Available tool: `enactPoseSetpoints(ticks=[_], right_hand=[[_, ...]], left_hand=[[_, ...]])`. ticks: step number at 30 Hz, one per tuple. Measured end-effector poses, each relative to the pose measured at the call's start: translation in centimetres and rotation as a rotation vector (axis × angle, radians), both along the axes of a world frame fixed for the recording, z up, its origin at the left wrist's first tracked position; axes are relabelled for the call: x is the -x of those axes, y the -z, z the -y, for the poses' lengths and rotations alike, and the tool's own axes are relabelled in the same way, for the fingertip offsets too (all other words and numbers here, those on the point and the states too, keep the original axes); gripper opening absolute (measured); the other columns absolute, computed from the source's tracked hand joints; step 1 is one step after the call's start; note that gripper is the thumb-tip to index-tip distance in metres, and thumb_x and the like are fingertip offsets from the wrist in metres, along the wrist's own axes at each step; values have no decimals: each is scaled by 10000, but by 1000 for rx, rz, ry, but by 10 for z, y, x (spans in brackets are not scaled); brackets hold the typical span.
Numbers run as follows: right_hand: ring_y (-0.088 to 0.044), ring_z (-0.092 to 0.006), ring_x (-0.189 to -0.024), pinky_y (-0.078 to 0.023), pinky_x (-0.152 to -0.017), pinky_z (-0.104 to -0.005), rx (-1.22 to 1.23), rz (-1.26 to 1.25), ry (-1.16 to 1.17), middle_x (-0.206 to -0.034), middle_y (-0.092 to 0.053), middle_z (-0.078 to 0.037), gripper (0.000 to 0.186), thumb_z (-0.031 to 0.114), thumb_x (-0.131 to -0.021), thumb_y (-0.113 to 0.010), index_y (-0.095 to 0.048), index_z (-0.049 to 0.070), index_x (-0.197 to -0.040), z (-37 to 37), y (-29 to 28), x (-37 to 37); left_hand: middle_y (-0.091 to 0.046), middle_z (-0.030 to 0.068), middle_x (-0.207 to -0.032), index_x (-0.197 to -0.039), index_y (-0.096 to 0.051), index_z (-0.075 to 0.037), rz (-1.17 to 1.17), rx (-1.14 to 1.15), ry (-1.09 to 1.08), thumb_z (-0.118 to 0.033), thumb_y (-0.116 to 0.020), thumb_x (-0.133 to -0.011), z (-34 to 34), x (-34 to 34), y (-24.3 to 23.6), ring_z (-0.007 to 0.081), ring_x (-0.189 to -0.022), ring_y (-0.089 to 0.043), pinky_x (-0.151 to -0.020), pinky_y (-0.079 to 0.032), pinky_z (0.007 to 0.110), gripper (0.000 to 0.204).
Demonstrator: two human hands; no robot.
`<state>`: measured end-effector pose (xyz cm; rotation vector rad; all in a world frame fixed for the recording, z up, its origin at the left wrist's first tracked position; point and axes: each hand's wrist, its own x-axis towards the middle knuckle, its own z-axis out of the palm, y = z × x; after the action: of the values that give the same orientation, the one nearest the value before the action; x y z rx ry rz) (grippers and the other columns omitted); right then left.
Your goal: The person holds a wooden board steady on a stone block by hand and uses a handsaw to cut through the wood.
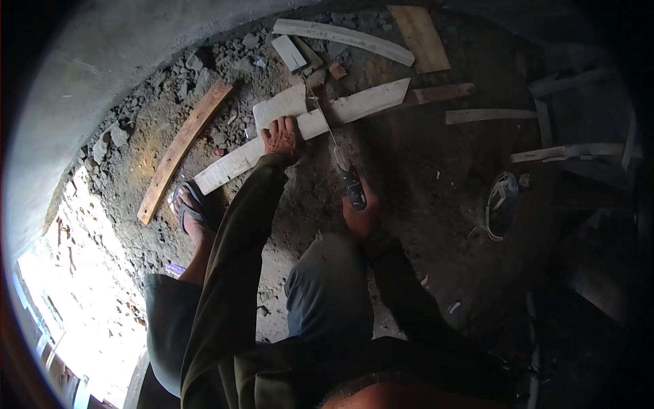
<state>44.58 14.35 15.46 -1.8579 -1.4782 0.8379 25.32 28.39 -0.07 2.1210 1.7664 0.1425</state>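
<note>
A long pale wooden board point(235, 163) lies slantwise across the ground ahead of me. My left hand point(281, 138) presses down on it near its middle, fingers bent over the wood. My right hand point(361, 213) is closed round the dark handle of a handsaw point(353, 187). The narrow saw blade point(330, 129) runs up and forward from there, crossing the board to the right of my left hand. Behind the board, a short pale wood block point(279, 105) touches or nearly touches its far edge. Whether the blade has cut into the wood, I cannot tell.
A brown plank point(184, 153) lies left, beside my sandalled foot point(189, 206). More wood lies beyond: a curved pale strip point(347, 35) and a tan board point(420, 39). Rubble point(197, 61) lines the wall. At right are a bucket point(502, 204) and loose strips point(490, 116).
</note>
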Motion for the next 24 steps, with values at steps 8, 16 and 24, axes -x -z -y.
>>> enactPoseSetpoints(ticks=[8, 16, 24], right_hand=[[-564, -295, -1103, -437, -903, -347, -137, -209, -32, -1163, -576, -223, 465, 73, -825, -594, -477, -21, -1266, 20, -9, -2], [-596, -250, -1049, -458, -872, -327, 15, -48, -26, -1149, -592, -221, 461, 98, -852, -590, -470, -20, -1282, 60, -38, -15], [-624, -247, -994, -489, -812, -359, 0, 95, -19, -1076, -635, -167, 395, 84, -832, -593, -540, 27, -1219, 17, -19, -24]], left_hand=[[-375, 167, -1225, -1307, -312, 12, -42, -42, 18, -588, -640, -718, 21, -12, -7, 325, -1145, -369, -904, -282, 476, 902], [-386, 170, -1251, -1321, -325, 15, 27, -73, 25, -359, -577, -737, 21, -15, -22, 318, -1150, -378, -912, -277, 485, 739], [-390, 171, -1262, -1309, -352, 17, -26, -99, 50, -243, -528, -773, 24, -23, -12, 312, -1139, -384, -904, -286, 486, 621]])
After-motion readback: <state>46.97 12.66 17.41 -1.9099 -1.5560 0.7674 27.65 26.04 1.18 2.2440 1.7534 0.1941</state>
